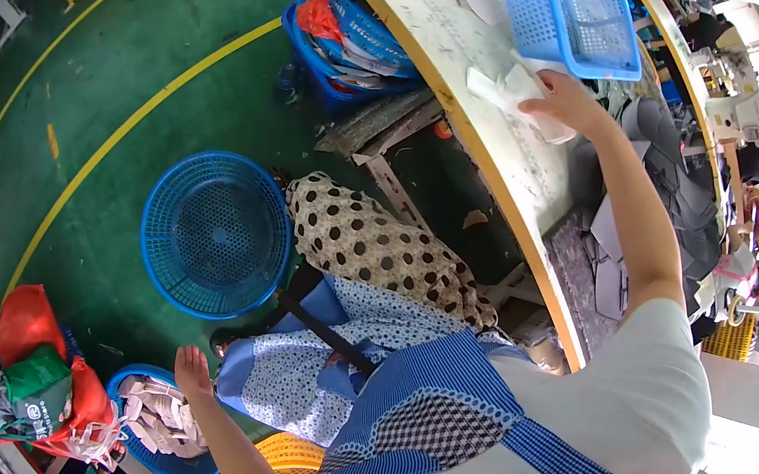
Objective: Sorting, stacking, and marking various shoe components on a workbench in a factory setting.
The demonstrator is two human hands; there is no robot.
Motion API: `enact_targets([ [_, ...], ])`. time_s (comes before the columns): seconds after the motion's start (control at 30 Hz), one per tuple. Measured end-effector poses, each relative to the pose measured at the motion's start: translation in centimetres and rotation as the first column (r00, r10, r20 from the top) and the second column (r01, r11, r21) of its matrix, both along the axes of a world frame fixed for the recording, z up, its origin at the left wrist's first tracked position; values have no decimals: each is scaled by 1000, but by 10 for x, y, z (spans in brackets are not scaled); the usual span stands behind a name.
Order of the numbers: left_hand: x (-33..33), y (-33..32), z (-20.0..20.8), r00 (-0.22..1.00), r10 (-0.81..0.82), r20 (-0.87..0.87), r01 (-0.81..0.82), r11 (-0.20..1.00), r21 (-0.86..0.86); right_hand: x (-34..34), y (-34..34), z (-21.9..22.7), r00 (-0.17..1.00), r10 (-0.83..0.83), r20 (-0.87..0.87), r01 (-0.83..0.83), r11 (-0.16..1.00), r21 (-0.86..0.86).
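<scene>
My left hand [193,373] hangs at the lower left with its fingers stretched out, and nothing shows in it. Just beside it stands a round blue basket [134,375] filled with pale beige strips [163,414]. On the worktable, my right hand [565,104] has its fingers curled on some thin white sheets [512,92]; whether they are paper or fabric I cannot tell. Close beyond that hand sits a light blue rectangular basket [580,19]. An empty round blue basket [217,234] stands on the green floor.
The worktable [489,160] has a yellowish edge. Dark grey cut pieces [667,161] lie right of my right arm. Stacked blue baskets [332,46] stand against the table's left end. Red and green bags [40,375] sit at lower left, yellow baskets [278,468] beneath my left forearm.
</scene>
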State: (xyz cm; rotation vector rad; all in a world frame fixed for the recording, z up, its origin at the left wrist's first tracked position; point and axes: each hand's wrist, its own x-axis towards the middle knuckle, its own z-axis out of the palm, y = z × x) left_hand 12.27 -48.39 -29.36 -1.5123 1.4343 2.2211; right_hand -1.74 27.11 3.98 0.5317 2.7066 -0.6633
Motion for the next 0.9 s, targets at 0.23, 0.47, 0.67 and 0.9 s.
enact_targets([
  [0.23, 33, 7, 41, 996, 66, -65, -75, 985, -158, 54, 57, -23, 903, -40, -427, 199, 921, 335],
  [0.47, 253, -78, -44, 841, 453, -296, -399, 889, 226, 22, -128, 15, 717, 308, -625, -194, 950, 245],
  [0.67, 217, 46, 3, 681, 712, -168, -732, 667, -137, -4, -280, -34, 579, 724, -375, -787, 616, -27],
  [0.9, 313, 87, -14, 310, 944, 112, -944, 320, -83, 8, -492, -81, 62, 997, -54, -973, 48, -226],
])
